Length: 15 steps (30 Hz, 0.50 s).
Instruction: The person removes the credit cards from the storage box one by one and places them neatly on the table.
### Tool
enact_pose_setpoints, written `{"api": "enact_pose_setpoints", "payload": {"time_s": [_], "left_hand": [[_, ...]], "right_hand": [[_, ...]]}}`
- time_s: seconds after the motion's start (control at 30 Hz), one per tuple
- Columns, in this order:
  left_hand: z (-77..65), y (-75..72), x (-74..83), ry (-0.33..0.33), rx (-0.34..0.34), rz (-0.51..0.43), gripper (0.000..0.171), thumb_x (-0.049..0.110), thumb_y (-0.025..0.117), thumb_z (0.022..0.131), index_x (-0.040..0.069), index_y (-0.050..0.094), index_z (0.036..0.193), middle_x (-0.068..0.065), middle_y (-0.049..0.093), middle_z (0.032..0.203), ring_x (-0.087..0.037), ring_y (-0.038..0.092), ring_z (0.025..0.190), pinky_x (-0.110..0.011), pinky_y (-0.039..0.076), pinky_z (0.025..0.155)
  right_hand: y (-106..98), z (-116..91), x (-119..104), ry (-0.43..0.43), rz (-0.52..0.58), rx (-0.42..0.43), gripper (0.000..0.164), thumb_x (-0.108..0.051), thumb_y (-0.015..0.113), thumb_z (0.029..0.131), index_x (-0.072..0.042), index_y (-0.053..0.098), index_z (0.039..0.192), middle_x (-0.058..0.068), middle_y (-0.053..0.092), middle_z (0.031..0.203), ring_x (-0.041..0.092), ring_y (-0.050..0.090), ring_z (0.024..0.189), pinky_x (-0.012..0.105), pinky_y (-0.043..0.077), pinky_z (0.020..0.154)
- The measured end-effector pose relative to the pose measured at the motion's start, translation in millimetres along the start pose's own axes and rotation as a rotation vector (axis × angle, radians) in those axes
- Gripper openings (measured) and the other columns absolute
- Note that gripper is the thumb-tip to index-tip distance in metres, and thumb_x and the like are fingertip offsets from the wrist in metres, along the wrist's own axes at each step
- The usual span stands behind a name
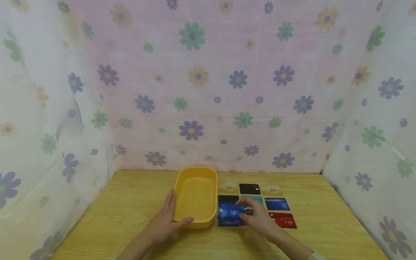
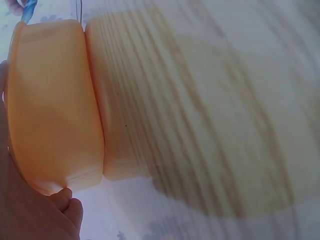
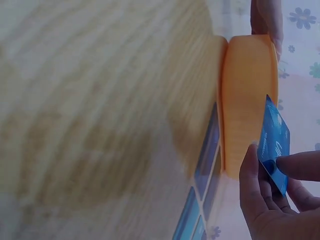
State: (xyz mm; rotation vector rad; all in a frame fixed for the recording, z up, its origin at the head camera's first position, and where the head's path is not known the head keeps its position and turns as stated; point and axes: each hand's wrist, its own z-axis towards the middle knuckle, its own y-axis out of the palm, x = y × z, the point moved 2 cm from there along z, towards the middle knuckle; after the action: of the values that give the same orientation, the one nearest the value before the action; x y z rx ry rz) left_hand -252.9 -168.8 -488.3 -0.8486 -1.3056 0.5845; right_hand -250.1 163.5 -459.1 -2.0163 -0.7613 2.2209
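A blue card [image 1: 231,212] with "VIP" on it is pinched between the thumb and fingers of my right hand [image 1: 258,218]. It is raised above the table beside the tray's right wall, tilted in the right wrist view. My left hand [image 1: 164,225] grips the near left corner of a yellow plastic tray [image 1: 217,191], thumb at the near rim and fingers along the left side. No contents show inside the tray. Under the held card lies another dark blue card [image 1: 230,224], mostly covered. A red VIP card [image 1: 286,220] lies right of my right hand.
More cards lie in rows behind the right hand: a blue one [image 1: 277,204], a light blue one [image 1: 256,199], black ones [image 1: 249,189] and pale gold ones [image 1: 272,190]. The wooden table [image 1: 325,216] is enclosed by a flowered curtain [image 1: 214,108] at back and sides.
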Motion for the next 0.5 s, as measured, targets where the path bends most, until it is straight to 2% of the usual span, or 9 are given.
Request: {"api": "enact_pose_setpoints", "payload": {"time_s": [0.2, 0.33, 0.43, 0.5], "left_hand": [[-0.2, -0.9, 1.1, -0.007, -0.011, 0.0, 0.125, 0.079, 0.059, 0.086, 0.001, 0.0, 0.163, -0.018, -0.003, 0.171, -0.049, 0.041, 0.14, -0.06, 0.04, 0.11], [0.2, -0.4, 1.1, -0.023, -0.021, -0.003, 0.125, 0.079, 0.059, 0.086, 0.001, 0.0, 0.163, -0.018, -0.003, 0.171, -0.048, 0.04, 0.142, -0.061, 0.04, 0.111], [0.2, 0.5, 0.7, -0.034, -0.02, 0.002, 0.124, 0.079, 0.059, 0.086, 0.002, 0.001, 0.164, -0.017, -0.003, 0.171, -0.047, 0.039, 0.143, -0.06, 0.039, 0.111], [0.0, 1.3, 0.2, -0.033, -0.013, 0.007, 0.124, 0.078, 0.06, 0.086, 0.001, 0.002, 0.164, -0.018, -0.002, 0.171, -0.048, 0.039, 0.142, -0.061, 0.039, 0.111]], "right_hand": [[6, -12, 7, -0.029, -0.086, -0.103, 0.029, 0.007, 0.068, 0.088, -0.003, 0.067, 0.116, 0.013, 0.065, 0.119, 0.026, 0.066, 0.1, 0.036, 0.058, 0.078], [11, -18, 11, -0.055, -0.159, -0.17, 0.028, 0.007, 0.068, 0.085, -0.004, 0.067, 0.111, 0.014, 0.068, 0.117, 0.02, 0.063, 0.088, 0.03, 0.055, 0.072], [13, -21, 17, -0.002, -0.268, -0.224, 0.024, -0.001, 0.07, 0.088, -0.006, 0.068, 0.112, 0.007, 0.069, 0.112, 0.014, 0.059, 0.08, 0.028, 0.053, 0.07], [15, -22, 20, 0.054, -0.305, -0.245, 0.022, -0.006, 0.073, 0.09, -0.007, 0.068, 0.111, 0.003, 0.068, 0.106, 0.015, 0.058, 0.081, 0.032, 0.054, 0.073]]}}
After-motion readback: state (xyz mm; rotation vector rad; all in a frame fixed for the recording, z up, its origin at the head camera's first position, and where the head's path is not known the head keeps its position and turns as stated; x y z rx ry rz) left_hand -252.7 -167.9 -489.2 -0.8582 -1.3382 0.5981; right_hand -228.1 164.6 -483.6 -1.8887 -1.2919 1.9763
